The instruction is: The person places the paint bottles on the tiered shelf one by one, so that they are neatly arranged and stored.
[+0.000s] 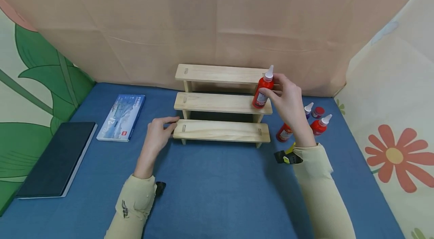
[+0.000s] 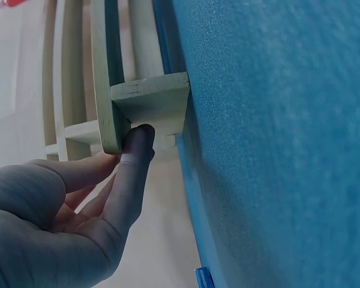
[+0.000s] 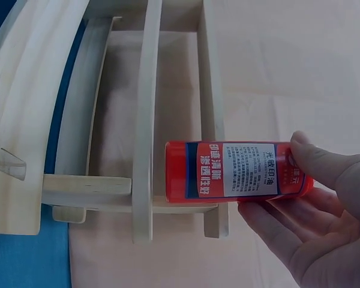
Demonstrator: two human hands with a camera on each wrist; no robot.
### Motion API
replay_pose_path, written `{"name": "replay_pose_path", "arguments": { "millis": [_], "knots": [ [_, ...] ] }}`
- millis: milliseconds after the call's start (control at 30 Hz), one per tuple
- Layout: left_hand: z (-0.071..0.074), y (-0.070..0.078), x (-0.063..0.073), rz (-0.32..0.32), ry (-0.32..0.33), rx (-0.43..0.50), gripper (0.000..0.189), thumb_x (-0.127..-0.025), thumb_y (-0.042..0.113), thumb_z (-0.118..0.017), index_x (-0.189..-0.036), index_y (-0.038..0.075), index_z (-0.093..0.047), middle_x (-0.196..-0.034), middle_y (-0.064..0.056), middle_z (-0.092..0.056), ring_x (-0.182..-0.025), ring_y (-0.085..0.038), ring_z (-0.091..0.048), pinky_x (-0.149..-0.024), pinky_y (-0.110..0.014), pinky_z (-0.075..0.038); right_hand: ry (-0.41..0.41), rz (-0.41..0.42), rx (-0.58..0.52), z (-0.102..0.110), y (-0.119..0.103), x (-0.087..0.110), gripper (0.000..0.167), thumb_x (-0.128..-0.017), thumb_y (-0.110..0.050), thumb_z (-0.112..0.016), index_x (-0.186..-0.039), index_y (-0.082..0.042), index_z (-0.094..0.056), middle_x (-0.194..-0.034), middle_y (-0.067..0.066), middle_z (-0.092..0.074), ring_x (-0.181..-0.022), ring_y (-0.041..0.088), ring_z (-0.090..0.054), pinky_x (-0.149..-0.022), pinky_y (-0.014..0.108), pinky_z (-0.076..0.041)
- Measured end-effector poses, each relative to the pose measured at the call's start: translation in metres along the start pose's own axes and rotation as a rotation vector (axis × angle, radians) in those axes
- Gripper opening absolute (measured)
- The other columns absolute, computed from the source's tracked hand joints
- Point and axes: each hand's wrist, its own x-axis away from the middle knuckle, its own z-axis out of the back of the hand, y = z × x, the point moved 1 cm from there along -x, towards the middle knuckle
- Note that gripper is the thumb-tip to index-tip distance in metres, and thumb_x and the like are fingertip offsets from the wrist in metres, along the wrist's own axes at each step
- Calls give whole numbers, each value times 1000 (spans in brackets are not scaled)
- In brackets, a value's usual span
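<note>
A three-step wooden display rack [image 1: 222, 130] stands in the middle of the blue table. My left hand [image 1: 158, 133] pinches the left end of its lowest step; in the left wrist view the thumb [image 2: 138, 141] lies against the underside of that board. My right hand [image 1: 289, 97] holds a red stamp-ink bottle [image 1: 263, 90] with a white pointed cap, thumb on one side and fingers on the other. The bottle is slightly tilted, its base overlapping the right end of the middle step in the head view. Its printed label [image 3: 250, 170] faces the right wrist camera.
Right of the rack stand more ink bottles [image 1: 318, 126], partly behind my right forearm, and a small red-lidded jar [image 1: 318, 112]. On the left lie a blue-and-white box [image 1: 121, 117] and a dark notebook [image 1: 57, 159]. A beige cloth [image 1: 203, 16] hangs behind the rack.
</note>
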Motion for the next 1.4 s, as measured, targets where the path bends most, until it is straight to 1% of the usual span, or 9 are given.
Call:
{"name": "replay_pose_path", "arguments": {
  "millis": [67,300,533,800,933,1067,1233,1400],
  "knots": [
    [-1,0,0,-1,0,2,29,-107,1,-62,-134,-5,-72,-138,-33,-64,-83,-32,-77,-59,-24,-50,-9,0,1,-1,2,0,49,-101,-9,-76,-144,7,-58,-139,25,-65,-123,44,-65,-103,55,-53],
    [-1,0,0,6,-1,1,29,-107,1,-62,-134,-5,-72,-138,-32,-64,-83,-31,-77,-60,-21,-51,-28,-13,11,-4,5,0,51,-102,-11,-76,-146,6,-57,-140,25,-64,-123,44,-65,-103,55,-53],
    [1,2,2,9,0,13,29,-107,0,-62,-135,-6,-71,-139,-33,-63,-86,-35,-77,-60,-21,-51,-24,-18,5,-6,7,0,52,-102,-13,-77,-147,4,-57,-141,23,-64,-123,42,-65,-102,56,-54],
    [0,0,2,8,2,9,30,-107,1,-62,-135,-5,-72,-140,-32,-63,-89,-37,-77,-62,-22,-53,-10,-15,7,-9,8,3,54,-102,-13,-77,-148,3,-55,-142,23,-63,-123,41,-65,-100,55,-55],
    [-1,-1,2,8,1,12,30,-107,1,-62,-135,-6,-72,-139,-33,-63,-90,-37,-78,-62,-21,-53,-6,-25,-1,-9,7,5,57,-102,-14,-77,-150,2,-54,-144,23,-62,-126,42,-64,-101,55,-54],
    [-2,0,2,14,4,6,29,-107,1,-62,-134,-5,-72,-139,-32,-63,-88,-36,-77,-61,-21,-53,8,-29,8,-4,5,9,58,-102,-16,-77,-152,-1,-53,-147,20,-62,-128,40,-64,-104,54,-53],
    [-2,1,1,19,0,2,30,-107,2,-62,-135,-5,-72,-140,-31,-63,-87,-35,-77,-61,-20,-52,37,-2,17,8,2,16,54,-102,-17,-77,-150,-3,-57,-147,16,-63,-128,36,-66,-105,52,-52],
    [-1,1,0,8,0,-2,30,-107,1,-62,-135,-5,-72,-139,-32,-63,-87,-36,-77,-61,-20,-52,43,-8,33,20,1,25,53,-102,-20,-77,-149,-5,-58,-146,13,-64,-129,33,-66,-106,52,-52]
  ]
}}
